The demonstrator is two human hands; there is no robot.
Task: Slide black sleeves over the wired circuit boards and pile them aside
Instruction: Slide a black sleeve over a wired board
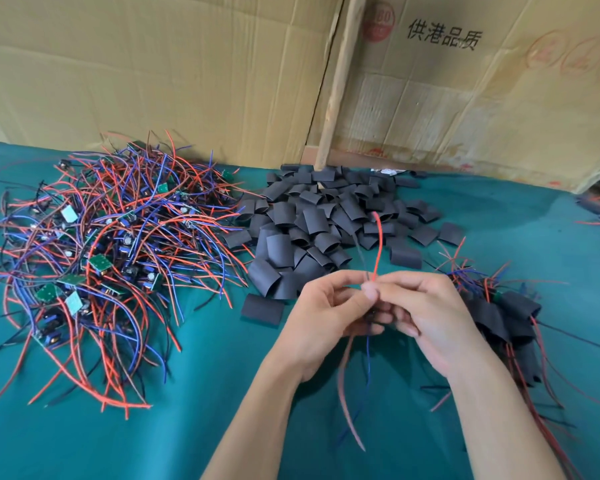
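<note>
Bare forearms, no sleeves, unadorned hands

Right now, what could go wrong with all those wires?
The loose wires hanging below the left hand and right hand might snag the finished pile beside them and drag it. The tangled heap of boards may lift in clumps, and its strands could sweep sleeves away.

Board probably hidden between hands [378, 306]
</note>
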